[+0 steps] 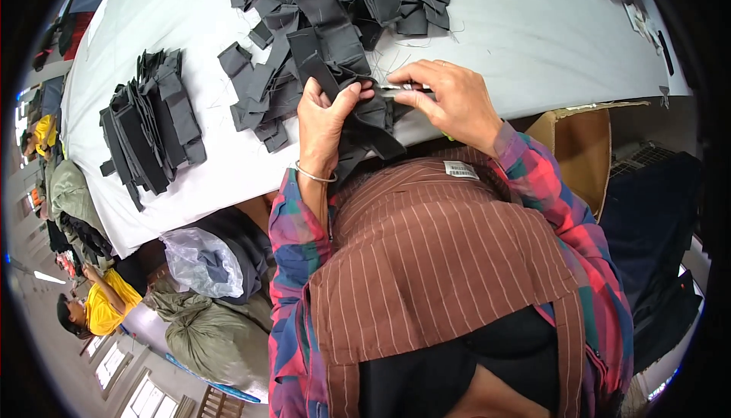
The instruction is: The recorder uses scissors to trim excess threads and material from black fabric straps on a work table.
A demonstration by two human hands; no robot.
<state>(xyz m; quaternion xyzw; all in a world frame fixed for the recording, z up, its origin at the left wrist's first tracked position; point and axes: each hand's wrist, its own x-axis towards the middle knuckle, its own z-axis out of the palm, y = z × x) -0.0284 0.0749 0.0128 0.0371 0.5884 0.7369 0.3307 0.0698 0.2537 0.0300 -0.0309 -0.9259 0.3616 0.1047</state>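
My left hand [324,117] is closed on a dark grey fabric strip [375,135], pinching it between thumb and fingers near the table's front edge. Part of the strip hangs over that edge toward my apron. Just to the right, my right hand [454,102] grips thread snips [394,91], their metal blades pointing left at the cloth by my left fingertips. Fingers partly cover the snips' handle. Beyond both hands spreads a loose heap of dark grey fabric pieces [331,26], with stray threads around it.
A stacked bundle of dark grey pieces [152,125] stands on the left of the white-covered table [525,30]. Below the table are a cardboard box [575,144] at right and a plastic bag [199,260] at left. A person in yellow [110,301] sits farther left.
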